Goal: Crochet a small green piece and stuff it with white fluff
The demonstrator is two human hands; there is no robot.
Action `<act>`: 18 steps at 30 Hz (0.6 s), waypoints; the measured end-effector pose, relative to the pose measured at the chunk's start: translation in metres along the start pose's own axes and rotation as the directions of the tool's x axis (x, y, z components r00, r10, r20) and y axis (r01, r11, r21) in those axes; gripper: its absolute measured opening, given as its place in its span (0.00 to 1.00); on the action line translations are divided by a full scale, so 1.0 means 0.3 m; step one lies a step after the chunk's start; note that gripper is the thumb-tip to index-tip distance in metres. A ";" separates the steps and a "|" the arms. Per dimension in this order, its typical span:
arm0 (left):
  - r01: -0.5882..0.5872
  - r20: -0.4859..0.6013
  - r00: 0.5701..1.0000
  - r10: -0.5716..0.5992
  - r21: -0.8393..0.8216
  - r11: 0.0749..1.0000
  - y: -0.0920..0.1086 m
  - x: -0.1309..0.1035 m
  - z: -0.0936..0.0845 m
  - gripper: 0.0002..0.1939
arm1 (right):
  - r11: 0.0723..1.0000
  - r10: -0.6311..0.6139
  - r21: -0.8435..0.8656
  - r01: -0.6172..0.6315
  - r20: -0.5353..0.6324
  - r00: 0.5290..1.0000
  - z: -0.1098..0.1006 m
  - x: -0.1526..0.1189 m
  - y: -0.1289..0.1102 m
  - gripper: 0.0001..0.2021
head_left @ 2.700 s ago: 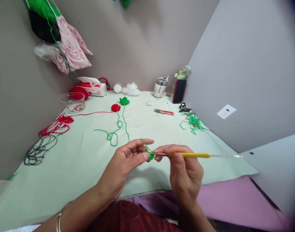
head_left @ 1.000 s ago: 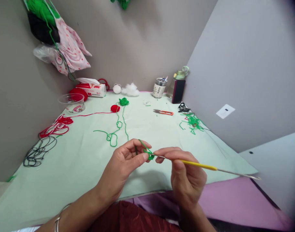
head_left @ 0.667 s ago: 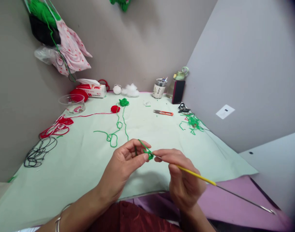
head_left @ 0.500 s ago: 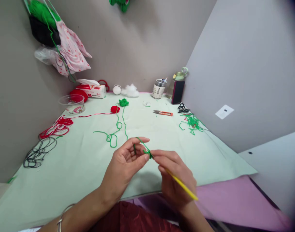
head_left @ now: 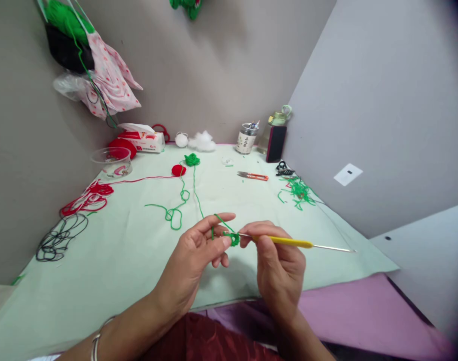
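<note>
My left hand (head_left: 199,250) pinches a small green crochet piece (head_left: 235,239) between thumb and fingers, with green yarn (head_left: 225,221) running over the raised index finger. In my right hand (head_left: 279,255) is a crochet hook (head_left: 292,242) with a yellow handle and metal ends, held almost level. Its left tip meets the green piece at my left fingertips; the other metal end points right. From the left hand the working strand leads back to a small green yarn ball (head_left: 192,159) farther up the table.
Thread snips (head_left: 253,176) lie ahead, with green yarn scraps (head_left: 300,190) to the right. A red yarn ball (head_left: 178,170), a clear plastic tub (head_left: 112,163) and a tangled dark cord (head_left: 59,238) are on the left. A phone (head_left: 276,144) leans by a bottle (head_left: 264,138) at the back.
The crochet hook has swung from slanting down toward me to nearly level, pointing right. My right hand has turned with it, and the green piece now shows more openly.
</note>
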State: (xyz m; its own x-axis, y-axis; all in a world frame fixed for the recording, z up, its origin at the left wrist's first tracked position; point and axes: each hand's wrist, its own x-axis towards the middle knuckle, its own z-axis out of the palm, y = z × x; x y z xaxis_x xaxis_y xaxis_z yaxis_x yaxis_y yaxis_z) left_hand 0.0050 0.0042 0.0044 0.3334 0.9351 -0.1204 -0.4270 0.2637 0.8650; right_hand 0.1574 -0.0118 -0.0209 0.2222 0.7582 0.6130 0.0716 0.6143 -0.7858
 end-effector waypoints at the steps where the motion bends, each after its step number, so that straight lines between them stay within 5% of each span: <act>1: -0.002 0.005 1.000 0.002 0.007 1.000 -0.001 -0.002 0.001 0.15 | 1.000 0.014 0.022 -0.014 0.015 1.000 0.002 0.002 0.002 0.10; 18: -0.030 0.024 0.999 0.027 0.166 0.986 0.000 0.003 -0.024 0.16 | 0.974 0.135 0.175 -0.144 0.064 0.989 -0.028 0.004 0.010 0.12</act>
State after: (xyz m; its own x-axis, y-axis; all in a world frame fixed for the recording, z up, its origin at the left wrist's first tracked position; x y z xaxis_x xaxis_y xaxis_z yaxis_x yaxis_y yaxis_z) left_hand -0.0006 0.0068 0.0009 0.3415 0.9360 -0.0856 -0.2911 0.1919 0.9373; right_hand 0.1662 -0.0110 -0.0232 0.1672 0.8465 0.5054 -0.1321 0.5272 -0.8394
